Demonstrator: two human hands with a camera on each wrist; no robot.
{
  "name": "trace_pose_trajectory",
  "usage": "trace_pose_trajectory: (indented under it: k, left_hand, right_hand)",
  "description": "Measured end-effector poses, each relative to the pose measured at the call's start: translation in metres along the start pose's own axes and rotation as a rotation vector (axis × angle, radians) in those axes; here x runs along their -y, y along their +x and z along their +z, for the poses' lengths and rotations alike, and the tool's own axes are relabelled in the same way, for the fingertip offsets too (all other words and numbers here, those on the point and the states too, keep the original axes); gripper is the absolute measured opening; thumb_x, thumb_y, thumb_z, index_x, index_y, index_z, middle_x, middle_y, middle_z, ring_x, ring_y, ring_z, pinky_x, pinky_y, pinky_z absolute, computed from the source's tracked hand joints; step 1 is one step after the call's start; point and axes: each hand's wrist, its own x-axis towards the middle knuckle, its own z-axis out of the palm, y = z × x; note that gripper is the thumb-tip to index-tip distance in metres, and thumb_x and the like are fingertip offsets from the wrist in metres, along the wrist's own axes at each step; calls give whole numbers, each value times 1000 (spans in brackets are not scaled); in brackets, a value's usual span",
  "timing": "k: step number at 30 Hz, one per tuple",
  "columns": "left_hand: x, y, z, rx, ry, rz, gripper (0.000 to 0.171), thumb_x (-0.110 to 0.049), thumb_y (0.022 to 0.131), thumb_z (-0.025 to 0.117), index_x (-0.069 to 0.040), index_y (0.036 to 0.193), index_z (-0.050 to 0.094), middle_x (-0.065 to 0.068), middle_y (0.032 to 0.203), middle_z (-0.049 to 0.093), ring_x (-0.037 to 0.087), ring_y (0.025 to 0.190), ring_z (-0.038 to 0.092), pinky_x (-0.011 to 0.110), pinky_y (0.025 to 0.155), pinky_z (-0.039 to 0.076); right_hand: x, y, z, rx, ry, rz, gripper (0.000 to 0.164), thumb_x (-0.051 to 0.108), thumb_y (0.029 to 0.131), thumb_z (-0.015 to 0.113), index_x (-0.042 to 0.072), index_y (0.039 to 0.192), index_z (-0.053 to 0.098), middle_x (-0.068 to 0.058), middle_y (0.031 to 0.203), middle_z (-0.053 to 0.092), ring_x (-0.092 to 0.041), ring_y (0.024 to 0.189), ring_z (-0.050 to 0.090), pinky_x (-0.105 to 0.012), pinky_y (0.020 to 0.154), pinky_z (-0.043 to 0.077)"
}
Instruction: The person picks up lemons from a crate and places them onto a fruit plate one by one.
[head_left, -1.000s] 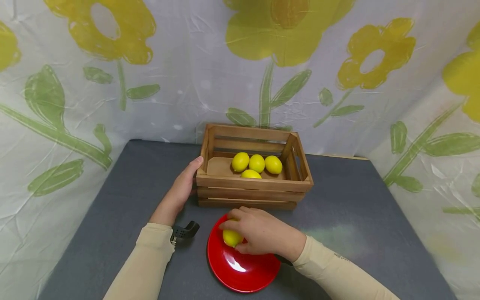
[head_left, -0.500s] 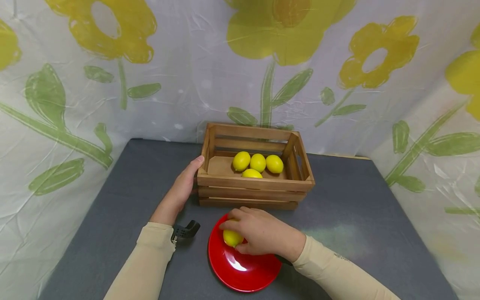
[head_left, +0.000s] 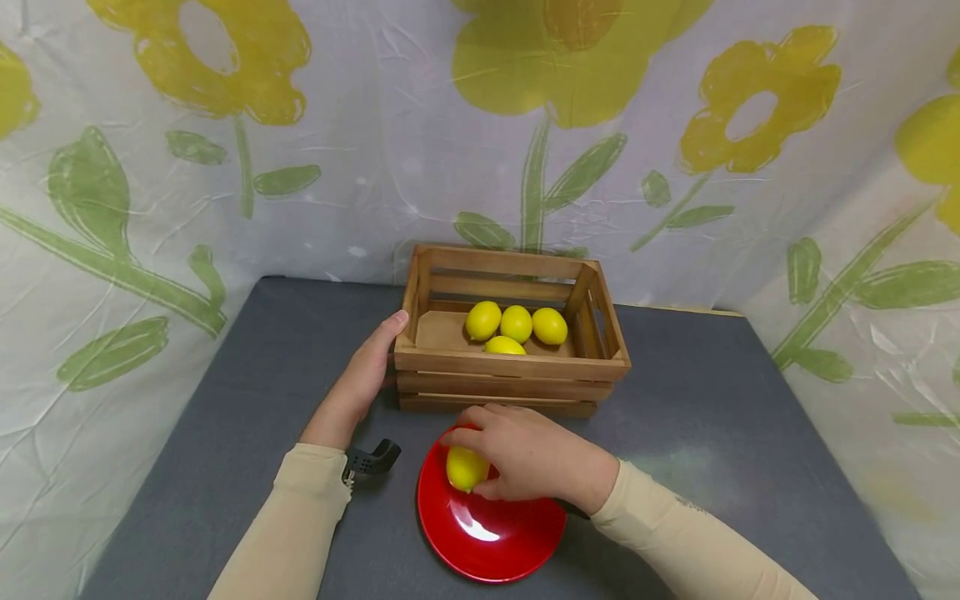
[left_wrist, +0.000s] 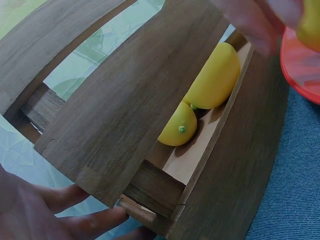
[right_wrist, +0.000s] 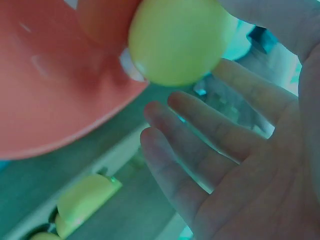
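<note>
My right hand (head_left: 528, 454) pinches a yellow lemon (head_left: 467, 471) between thumb and index finger, over the far left part of a red plate (head_left: 480, 542). In the right wrist view the other fingers (right_wrist: 175, 175) are spread, away from the lemon (right_wrist: 180, 42). Whether the lemon still touches the plate I cannot tell. My left hand (head_left: 363, 379) rests against the left end of a slatted wooden crate (head_left: 510, 367), its fingers (left_wrist: 95, 222) nearly straight. Several lemons (head_left: 516, 326) lie inside the crate; its front wall partly hides the nearest.
The crate stands directly behind the plate on a dark grey table (head_left: 697, 417). A white curtain printed with yellow flowers (head_left: 360, 167) hangs along the back and sides. A black wrist mount (head_left: 373, 458) juts from my left wrist beside the plate.
My right hand has shifted slightly away from me and up, and the lemon has moved a little with it. The left hand keeps its place on the crate.
</note>
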Motion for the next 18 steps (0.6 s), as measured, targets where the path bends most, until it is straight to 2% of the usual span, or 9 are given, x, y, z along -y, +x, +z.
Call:
trace_pose_trajectory:
  k: [5,10,18]
  left_hand:
    - [-1,-1,0,4,-5,8,87,-72,107,34,-20,175,17,15,181,16,47,162,28,71,128,26]
    - [-1,-1,-1,-3,-5,8,87,-74,106,34,-23,175,18,12,181,16,46,162,29,70,128,28]
    - [-2,-1,1,3,5,9,87,-72,107,34,-21,175,18,15,180,16,48,162,29,72,128,27]
  right_hand:
    - [-1,-3,-13,4,0,20,69,40,86,92,31,148,64,2,145,63,-17,129,63,-38,103,61]
    - [-2,-5,-34,14,2,14,71,39,86,92,31,149,63,5,142,64,-15,126,63,-36,100,62]
    - [-5,-11,-75,-79,-50,-51,62,35,94,85,26,151,63,6,142,66,-13,127,65,-34,101,61]
